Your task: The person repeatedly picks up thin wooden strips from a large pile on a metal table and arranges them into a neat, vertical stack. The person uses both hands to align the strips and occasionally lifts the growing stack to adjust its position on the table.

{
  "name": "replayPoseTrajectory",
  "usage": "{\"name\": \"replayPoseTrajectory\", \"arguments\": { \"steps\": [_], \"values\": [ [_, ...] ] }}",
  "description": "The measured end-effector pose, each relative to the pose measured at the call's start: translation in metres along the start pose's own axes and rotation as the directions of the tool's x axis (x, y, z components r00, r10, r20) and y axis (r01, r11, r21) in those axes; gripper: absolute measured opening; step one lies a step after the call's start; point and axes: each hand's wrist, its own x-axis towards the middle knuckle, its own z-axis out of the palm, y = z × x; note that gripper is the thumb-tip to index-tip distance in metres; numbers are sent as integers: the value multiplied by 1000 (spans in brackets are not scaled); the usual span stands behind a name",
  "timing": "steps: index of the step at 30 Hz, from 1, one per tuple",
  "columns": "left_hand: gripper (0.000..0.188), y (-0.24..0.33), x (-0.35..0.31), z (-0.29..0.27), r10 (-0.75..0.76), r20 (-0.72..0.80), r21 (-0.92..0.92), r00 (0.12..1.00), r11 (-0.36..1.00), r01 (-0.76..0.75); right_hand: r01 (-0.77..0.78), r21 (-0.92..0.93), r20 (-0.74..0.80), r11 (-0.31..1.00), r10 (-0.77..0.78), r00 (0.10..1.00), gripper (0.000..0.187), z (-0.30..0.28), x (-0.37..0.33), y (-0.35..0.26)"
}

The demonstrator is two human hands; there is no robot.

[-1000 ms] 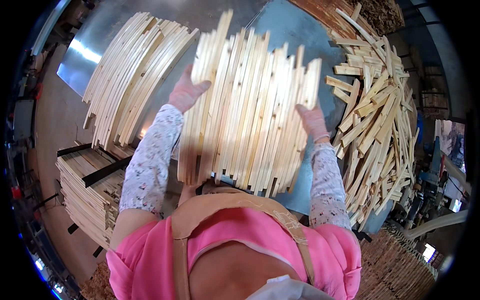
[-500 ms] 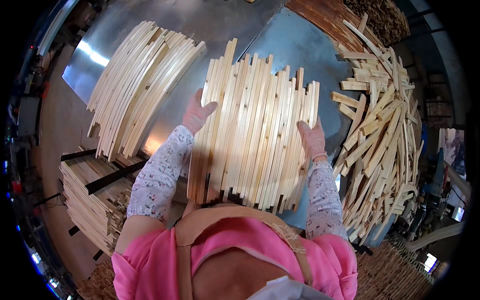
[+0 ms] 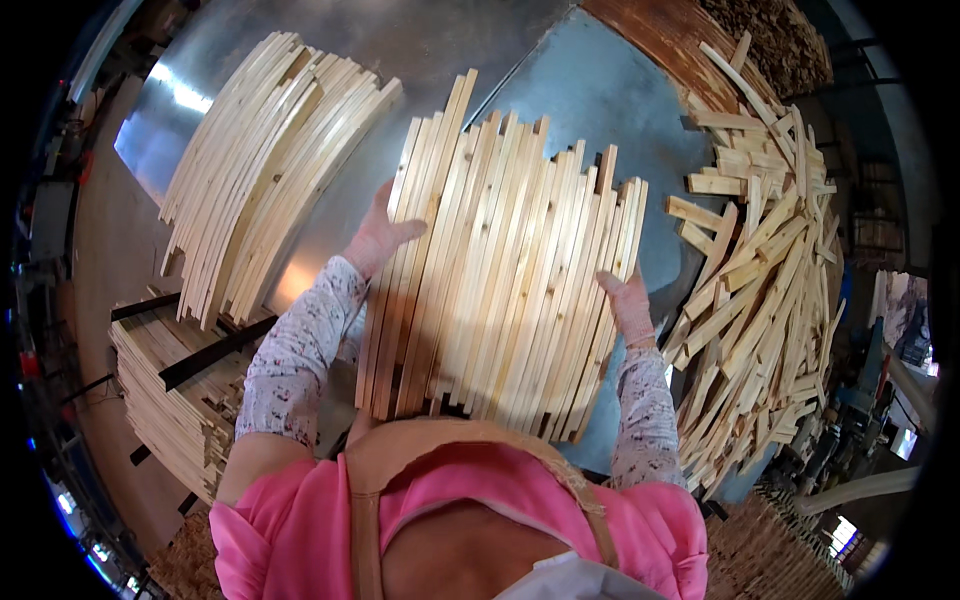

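Between my hands is a wide row of pale wooden strips (image 3: 500,270), side by side with uneven far ends. My gloved left hand (image 3: 378,232) grips its left edge, thumb over the top face and the other fingers hidden beyond the edge. On the opposite edge my gloved right hand (image 3: 628,305) presses, thumb toward the wood. The near ends of the strips reach close to my apron (image 3: 440,440). A second row of wooden strips (image 3: 275,175) lies farther left on the metal table (image 3: 440,40).
A jumbled heap of loose wooden pieces (image 3: 750,300) lies on the right. Lower left, layered strips (image 3: 170,400) are stacked beside dark metal bars (image 3: 215,355). A rusty brown sheet (image 3: 650,35) lies at the far right, with another wood pile (image 3: 775,40) behind it.
Both hands, still on the row of strips, have shifted slightly toward me and a little left. The row has tilted somewhat, and the whole view has moved slightly.
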Motion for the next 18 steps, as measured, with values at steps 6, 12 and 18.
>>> {"name": "replayPoseTrajectory", "arguments": {
  "steps": [6,12,18],
  "values": [
    [105,83,1,-3,-134,-53,893,990,437,107,-46,-691,-4,721,59,998,87,-15,11,-23],
    [102,51,1,0,0,-151,837,989,532,128,188,-868,-69,459,-488,870,67,32,34,-78],
    [98,28,-4,6,64,-196,776,978,620,115,727,-667,451,161,-690,567,62,177,129,-158]
  ]
}}
